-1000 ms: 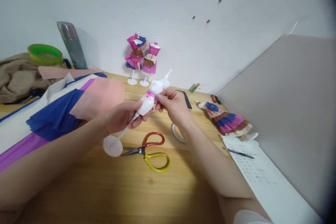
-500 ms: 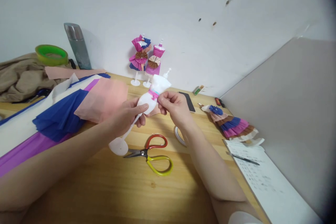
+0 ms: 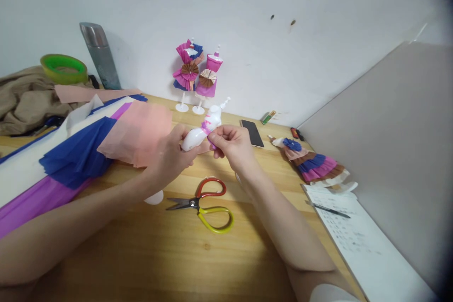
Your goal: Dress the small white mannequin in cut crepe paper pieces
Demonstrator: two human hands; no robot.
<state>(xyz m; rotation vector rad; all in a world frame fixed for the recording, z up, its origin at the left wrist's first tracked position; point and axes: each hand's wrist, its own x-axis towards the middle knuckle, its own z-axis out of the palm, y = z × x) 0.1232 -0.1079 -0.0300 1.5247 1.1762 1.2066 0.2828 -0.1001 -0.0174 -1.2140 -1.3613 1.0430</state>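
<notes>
A small white dress-form mannequin (image 3: 194, 138) lies tilted in the air, its neck knob pointing up and right. My left hand (image 3: 171, 153) is closed around its lower body. A pink-purple strip (image 3: 205, 127) wraps its waist, and my right hand (image 3: 235, 145) pinches the strip's end at the right side. The round base (image 3: 155, 197) of the mannequin shows partly below my left wrist; the hand hides the stem. Scissors (image 3: 193, 203) with one red and one yellow handle lie slightly open on the wooden table below the hands.
Crepe paper in blue (image 3: 79, 151), peach (image 3: 141, 132) and purple covers the left. Two dressed mannequins (image 3: 189, 71) stand by the wall; another, in a tiered dress (image 3: 314, 165), lies right. A phone (image 3: 252, 133), notebook (image 3: 357, 240), pen (image 3: 331, 211), bottle (image 3: 102, 56) and green tape roll (image 3: 65, 68) are around.
The mannequin has turned, and the white piece on its upper body no longer stands out. My left hand has shifted higher around the lower body; my right still pinches at the waist.
</notes>
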